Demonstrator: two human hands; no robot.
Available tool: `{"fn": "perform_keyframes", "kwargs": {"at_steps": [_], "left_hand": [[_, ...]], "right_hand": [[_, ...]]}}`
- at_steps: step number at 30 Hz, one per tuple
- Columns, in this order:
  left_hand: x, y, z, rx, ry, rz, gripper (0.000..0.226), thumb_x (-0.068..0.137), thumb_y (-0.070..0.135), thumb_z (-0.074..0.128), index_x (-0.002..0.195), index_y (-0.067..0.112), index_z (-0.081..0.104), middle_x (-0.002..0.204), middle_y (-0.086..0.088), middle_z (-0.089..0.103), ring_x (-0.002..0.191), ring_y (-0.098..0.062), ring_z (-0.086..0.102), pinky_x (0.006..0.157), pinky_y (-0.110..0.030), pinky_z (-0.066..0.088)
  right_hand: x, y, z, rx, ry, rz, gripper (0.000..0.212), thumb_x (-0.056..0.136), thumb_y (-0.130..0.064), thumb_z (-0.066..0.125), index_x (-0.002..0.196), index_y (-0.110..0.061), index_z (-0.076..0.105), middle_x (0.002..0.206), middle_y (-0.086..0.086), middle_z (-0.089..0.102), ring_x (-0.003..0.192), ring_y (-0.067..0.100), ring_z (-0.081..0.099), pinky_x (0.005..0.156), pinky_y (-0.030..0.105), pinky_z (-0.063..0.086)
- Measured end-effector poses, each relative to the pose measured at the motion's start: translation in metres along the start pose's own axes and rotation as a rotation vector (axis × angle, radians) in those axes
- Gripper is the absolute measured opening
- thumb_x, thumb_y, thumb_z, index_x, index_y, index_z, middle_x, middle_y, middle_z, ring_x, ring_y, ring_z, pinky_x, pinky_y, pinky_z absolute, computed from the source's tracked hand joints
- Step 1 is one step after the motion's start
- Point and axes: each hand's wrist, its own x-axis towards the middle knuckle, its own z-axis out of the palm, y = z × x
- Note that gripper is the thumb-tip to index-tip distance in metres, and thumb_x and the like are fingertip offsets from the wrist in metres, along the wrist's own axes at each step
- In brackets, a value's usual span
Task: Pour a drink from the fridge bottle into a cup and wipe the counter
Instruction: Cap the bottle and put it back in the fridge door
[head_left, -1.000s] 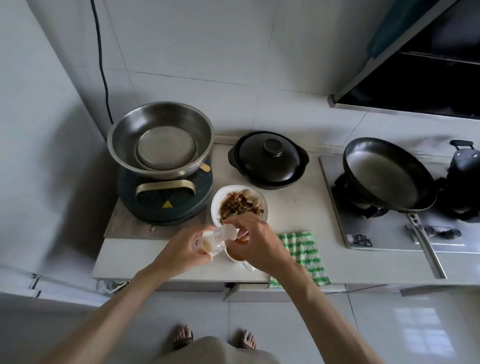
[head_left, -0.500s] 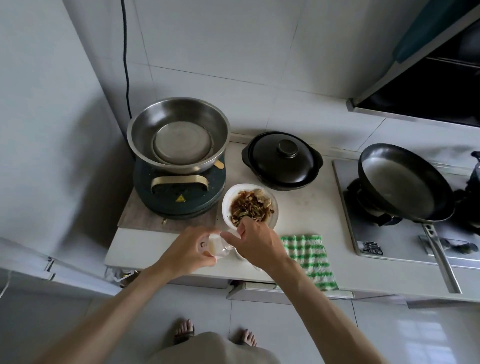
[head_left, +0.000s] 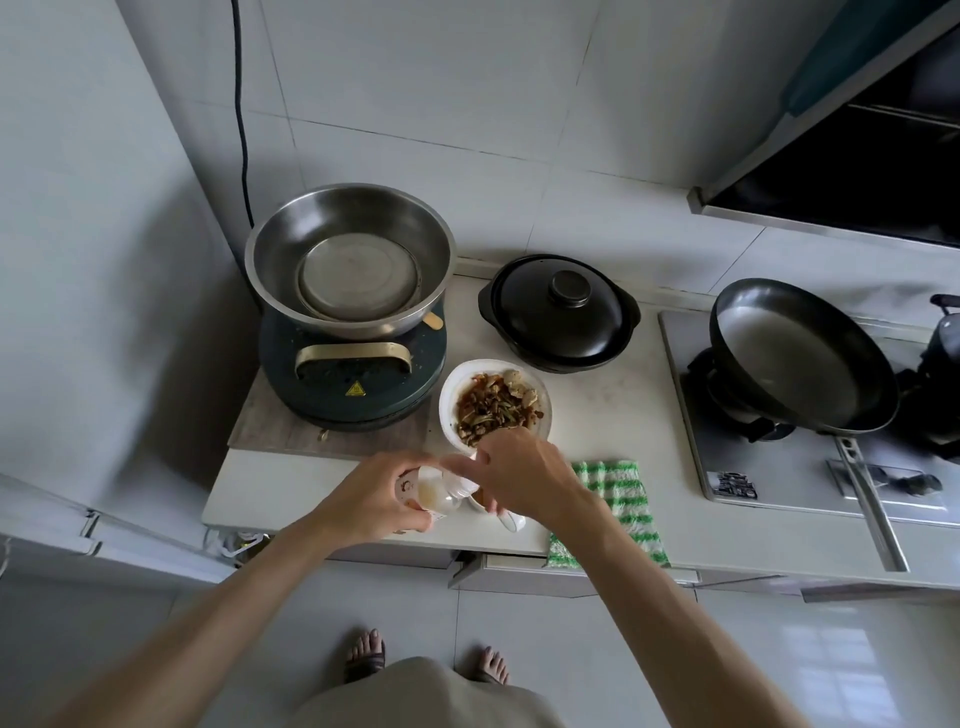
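At the front edge of the counter (head_left: 332, 499), a little left of its middle, the left hand (head_left: 363, 501) wraps a small clear bottle (head_left: 434, 491), fingers clenched around its body. The bottle lies tipped well over, its long axis running roughly left to right along the front edge, base toward the left and neck toward the right. The right hand (head_left: 519, 475) sits just beside it, and its fingers (head_left: 462, 467) close on the bottle's neck end; whether they pinch a cap or only steady the mouth cannot be told, since the hand covers that part. Directly under the right hand, close to the front edge, stands the white cup (head_left: 498, 514), mostly hidden; a sliver of reddish-brown liquid shows at its rim. So the neck points at the cup, and the cup lies just right of and below the bottle's mouth. That line from mouth to rim is what the next move hangs on: it looks as though pouring is at or near its end, and the bottle has little left in it. A green and white cloth (head_left: 618, 499) lies just right of the cup, overhanging the front edge, nearer the right hand, so that hand seems better placed to take it for wiping. A plate of food (head_left: 452, 410) sits just behind the hands.
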Motion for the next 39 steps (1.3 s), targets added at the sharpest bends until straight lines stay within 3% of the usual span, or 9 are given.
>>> {"fn": "perform_keyframes", "kwargs": {"at_steps": [2, 5, 9, 15, 22, 25, 29, 34, 39], "left_hand": [[-0.002, 0.002, 0.002, 0.068, -0.009, 0.04, 0.061, 0.068, 0.028, 0.084, 0.111, 0.056, 0.052, 0.108, 0.037, 0.052, 0.105, -0.001, 0.053, 0.089, -0.015, 0.043], [-0.003, 0.004, 0.006, 0.061, -0.042, 0.044, 0.057, 0.068, 0.028, 0.08, 0.116, 0.05, 0.058, 0.104, 0.034, 0.059, 0.102, 0.0, 0.055, 0.087, -0.012, 0.043], [0.001, 0.005, -0.002, -0.041, -0.073, -0.037, 0.062, 0.066, 0.033, 0.083, 0.123, 0.044, 0.059, 0.109, 0.023, 0.067, 0.102, -0.006, 0.062, 0.089, -0.022, 0.051], [0.005, 0.014, -0.012, -0.056, -0.108, -0.012, 0.058, 0.066, 0.028, 0.086, 0.112, 0.053, 0.061, 0.103, 0.027, 0.068, 0.097, 0.002, 0.063, 0.078, -0.015, 0.055], [0.004, 0.006, -0.004, -0.027, -0.014, -0.064, 0.067, 0.059, 0.04, 0.079, 0.123, 0.042, 0.06, 0.114, 0.018, 0.069, 0.105, -0.009, 0.064, 0.092, -0.035, 0.057], [0.002, 0.001, 0.0, -0.019, -0.006, -0.104, 0.059, 0.062, 0.039, 0.078, 0.118, 0.043, 0.059, 0.114, 0.02, 0.068, 0.102, -0.007, 0.064, 0.093, -0.03, 0.054], [-0.002, -0.005, -0.003, 0.002, 0.026, -0.122, 0.059, 0.07, 0.032, 0.082, 0.122, 0.044, 0.056, 0.116, 0.023, 0.064, 0.102, -0.008, 0.062, 0.092, -0.021, 0.049], [-0.003, -0.016, -0.018, -0.085, 0.097, -0.107, 0.051, 0.068, 0.046, 0.078, 0.115, 0.046, 0.059, 0.109, 0.022, 0.068, 0.101, -0.008, 0.065, 0.093, -0.029, 0.055], [-0.009, -0.022, -0.038, -0.112, 0.177, -0.064, 0.049, 0.077, 0.045, 0.08, 0.118, 0.039, 0.053, 0.109, 0.02, 0.065, 0.097, -0.002, 0.062, 0.083, -0.013, 0.047]], "right_hand": [[-0.001, 0.0, 0.01, -0.08, -0.019, 0.083, 0.077, 0.095, -0.072, 0.028, 0.062, -0.012, 0.063, 0.053, 0.002, 0.07, 0.051, 0.012, 0.069, 0.072, 0.03, 0.058], [-0.002, 0.005, 0.021, -0.172, 0.05, 0.079, 0.077, 0.091, -0.08, 0.019, 0.081, -0.017, 0.063, 0.066, -0.001, 0.071, 0.066, 0.022, 0.07, 0.074, 0.036, 0.057], [-0.012, 0.01, 0.025, -0.124, 0.29, -0.278, 0.051, 0.099, -0.067, 0.031, 0.116, -0.022, 0.048, 0.096, -0.001, 0.074, 0.075, 0.023, 0.071, 0.066, 0.038, 0.056], [-0.016, -0.001, 0.028, -0.182, 0.416, -0.345, 0.031, 0.105, -0.046, 0.029, 0.106, -0.017, 0.039, 0.07, 0.002, 0.067, 0.051, 0.028, 0.06, 0.046, 0.033, 0.04], [-0.009, -0.025, 0.029, -0.186, 0.389, -0.166, 0.036, 0.095, -0.02, 0.067, 0.092, -0.019, 0.031, 0.071, -0.001, 0.051, 0.041, 0.023, 0.054, 0.039, 0.036, 0.051], [-0.003, -0.032, 0.031, -0.212, 0.259, -0.075, 0.019, 0.103, -0.034, 0.042, 0.109, -0.016, 0.043, 0.085, 0.0, 0.048, 0.074, 0.031, 0.066, 0.06, 0.039, 0.048], [0.001, -0.042, 0.033, -0.461, 0.146, -0.146, 0.047, 0.09, -0.006, 0.069, 0.129, -0.015, 0.046, 0.121, 0.008, 0.044, 0.082, 0.029, 0.066, 0.057, 0.037, 0.047], [0.001, -0.053, 0.033, -0.292, 0.165, -0.174, 0.048, 0.097, -0.028, 0.062, 0.131, -0.035, 0.028, 0.125, 0.013, 0.05, 0.077, 0.029, 0.062, 0.06, 0.039, 0.052], [0.007, -0.068, 0.038, 0.017, 0.131, 0.043, 0.059, 0.091, -0.073, 0.04, 0.124, -0.025, 0.045, 0.096, -0.009, 0.064, 0.079, 0.012, 0.06, 0.068, 0.033, 0.043]]}}
